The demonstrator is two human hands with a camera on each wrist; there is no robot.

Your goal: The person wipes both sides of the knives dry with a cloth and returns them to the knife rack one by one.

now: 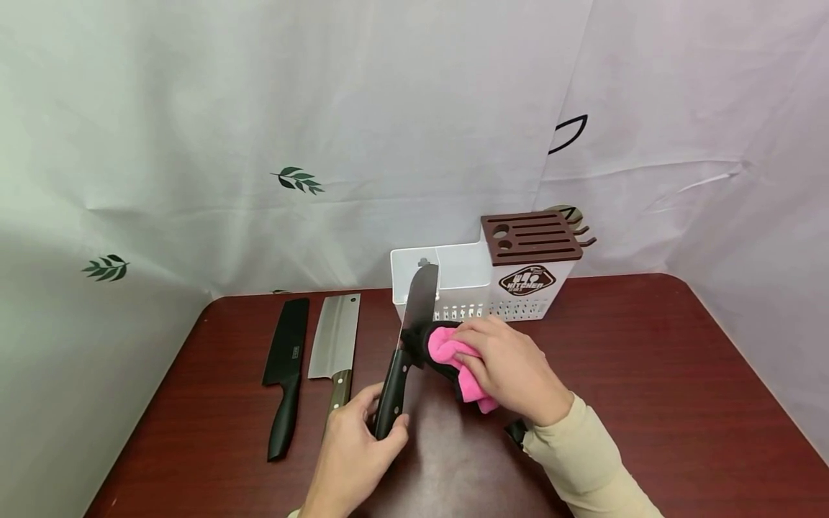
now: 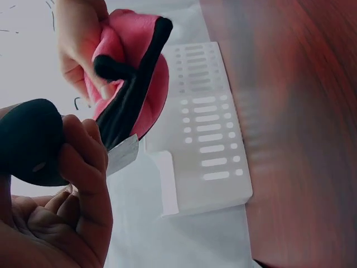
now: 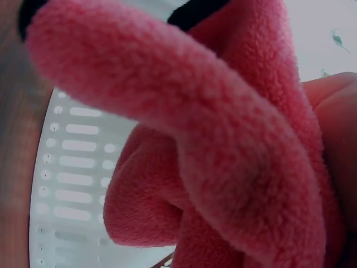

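1. Black-handled knife (image 1: pixel 401 358) sits in the left hand (image 1: pixel 356 446), whose fingers and thumb curl round the handle; the blade extends beyond them, tip pointing away from the person.
2. Just right of the knife, the right hand (image 1: pixel 514 367) pinches a bunched pink-and-black cloth (image 1: pixel 447 349), its black side meeting the blade near the handle.
3. Left of the left hand, a cleaver (image 1: pixel 337 338) lies flat on the surface (image 1: pixel 648 360), its wooden handle partly hidden behind that hand.
4. Farther left, beside the cleaver, lies an all-black knife (image 1: pixel 288 352), blade away from the person.
5. Under the right sleeve (image 1: pixel 576 453), a dark object (image 1: pixel 516 433) shows only in part.
6. Beyond both hands stands a white holder (image 1: pixel 466 297) with a brown slotted top, before a leaf-printed backdrop (image 1: pixel 388 108).
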